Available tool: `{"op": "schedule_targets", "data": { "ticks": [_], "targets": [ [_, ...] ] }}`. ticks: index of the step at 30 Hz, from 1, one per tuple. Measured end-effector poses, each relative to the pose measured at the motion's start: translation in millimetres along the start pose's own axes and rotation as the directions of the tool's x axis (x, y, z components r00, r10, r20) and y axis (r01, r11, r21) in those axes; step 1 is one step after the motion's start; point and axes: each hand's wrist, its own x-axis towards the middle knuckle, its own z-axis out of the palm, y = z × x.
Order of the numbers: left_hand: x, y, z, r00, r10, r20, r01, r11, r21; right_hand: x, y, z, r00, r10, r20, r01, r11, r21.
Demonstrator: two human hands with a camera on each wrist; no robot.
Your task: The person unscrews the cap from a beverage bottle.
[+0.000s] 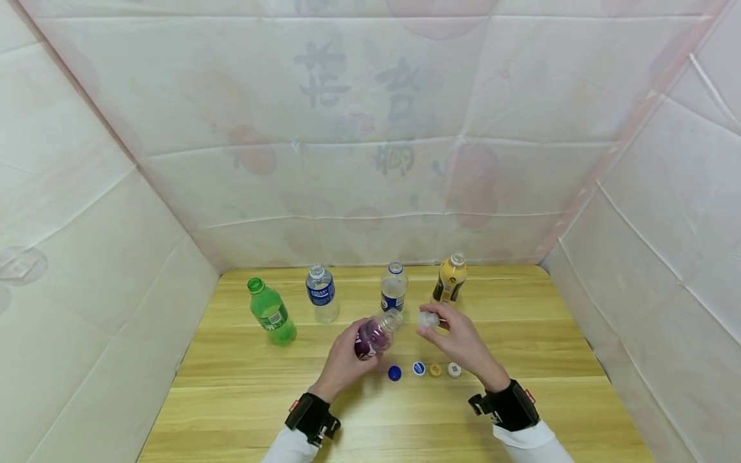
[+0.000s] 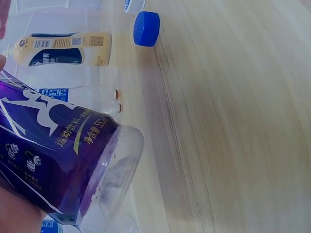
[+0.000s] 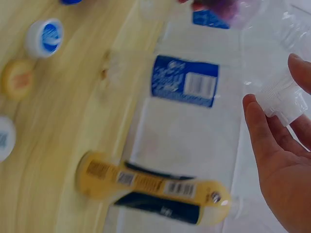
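My left hand (image 1: 346, 361) grips a clear bottle with a purple label (image 1: 366, 341), tilted with its open mouth toward the right. In the left wrist view the purple-labelled bottle (image 2: 53, 145) hangs above the table, its base clear. Between the thumb and fingers of my right hand (image 1: 460, 337) is a whitish translucent cap (image 1: 428, 319), held a little to the right of the bottle mouth and apart from it. The right wrist view shows the ribbed side of that cap (image 3: 282, 99) pinched by the right hand (image 3: 286, 160).
Behind stand a green bottle (image 1: 272, 315), a blue-labelled bottle (image 1: 321, 292), another clear bottle (image 1: 393, 286) and a yellow bottle (image 1: 450, 280), all uncapped. Nearer lie a dark blue cap (image 1: 395, 373), a white-and-blue cap (image 1: 419, 368), an orange cap (image 1: 435, 370) and a white cap (image 1: 454, 370).
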Motion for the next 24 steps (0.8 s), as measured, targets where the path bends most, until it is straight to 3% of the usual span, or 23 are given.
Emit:
{"op": "schedule_targets", "data": {
  "ticks": [9,24],
  "targets": [
    [-0.7,-4.4,-2.8,1.000,-0.011,-0.023,0.010,0.999,-0.044,-18,30,-12,0.999,0.041,-0.001,-0.040,0.987,-0.157],
    [-1.7,-6.6,-7.2,0.999,-0.028,-0.026,0.026,0.997,-0.067,-50,68,-34,0.990,0.135,0.031,-0.121,0.954,-0.276]
  ]
}}
